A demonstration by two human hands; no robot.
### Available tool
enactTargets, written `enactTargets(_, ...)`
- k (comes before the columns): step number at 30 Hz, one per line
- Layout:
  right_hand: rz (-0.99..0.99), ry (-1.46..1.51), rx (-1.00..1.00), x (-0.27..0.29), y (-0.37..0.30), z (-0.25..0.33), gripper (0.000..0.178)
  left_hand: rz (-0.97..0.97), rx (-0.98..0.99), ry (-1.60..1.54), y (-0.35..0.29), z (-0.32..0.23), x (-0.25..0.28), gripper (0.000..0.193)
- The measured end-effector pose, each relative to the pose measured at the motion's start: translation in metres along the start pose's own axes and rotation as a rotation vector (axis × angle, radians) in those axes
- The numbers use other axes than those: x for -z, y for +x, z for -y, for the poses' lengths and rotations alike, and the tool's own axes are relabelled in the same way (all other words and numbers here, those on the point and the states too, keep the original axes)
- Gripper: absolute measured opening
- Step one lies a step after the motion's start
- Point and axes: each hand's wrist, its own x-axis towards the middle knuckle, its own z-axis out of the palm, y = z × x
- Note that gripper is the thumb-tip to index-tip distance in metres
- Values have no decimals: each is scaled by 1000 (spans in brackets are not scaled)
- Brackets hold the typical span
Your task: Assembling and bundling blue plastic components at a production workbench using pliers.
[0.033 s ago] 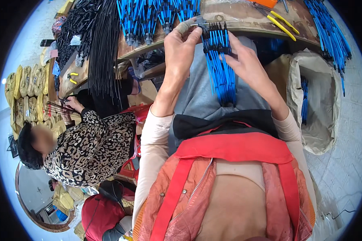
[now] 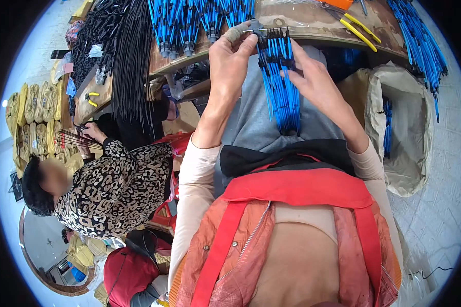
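An umbrella frame (image 2: 279,97) with blue ribs and black joints lies over my lap, its black rib ends toward the table. My left hand (image 2: 229,61) is closed at its upper left, thumb and index finger pinching a thin metal wire (image 2: 298,27) that runs across the rib ends. Grey wrapping covers one finger of that hand. A grey hub piece (image 2: 256,25) sits by those fingertips. My right hand (image 2: 315,77) grips the frame from the right, thumb in front near the black joints and fingers beside the upper ribs. Its other fingertips are partly hidden.
More blue-ribbed frames (image 2: 176,25) lie on the worktable (image 2: 312,33), beside black rods (image 2: 130,77). Yellow-handled pliers (image 2: 361,33) rest at right. A paper-lined bin (image 2: 410,153) stands right of my legs. At left, a person (image 2: 118,189) handles thin rods.
My right thumb has shifted very slightly against the ribs. My left hand and the frame stay in place.
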Motion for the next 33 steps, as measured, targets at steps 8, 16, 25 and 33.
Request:
enactTargets(8, 51, -50, -122, 3, -3, 4, 52, 38, -65, 19, -1, 4, -1, 33)
enactTargets(16, 31, -54, -139, 13, 8, -8, 39, 34, -39, 2, -2, 1, -1, 34)
enactTargets(25, 48, 16, -121, -1, 9, -6, 58, 32, -63, 20, 8, 9, -3, 35)
enactTargets(33, -79, -50, -23, -9, 3, 6, 59, 2, -29, 36, -2, 1, -4, 33)
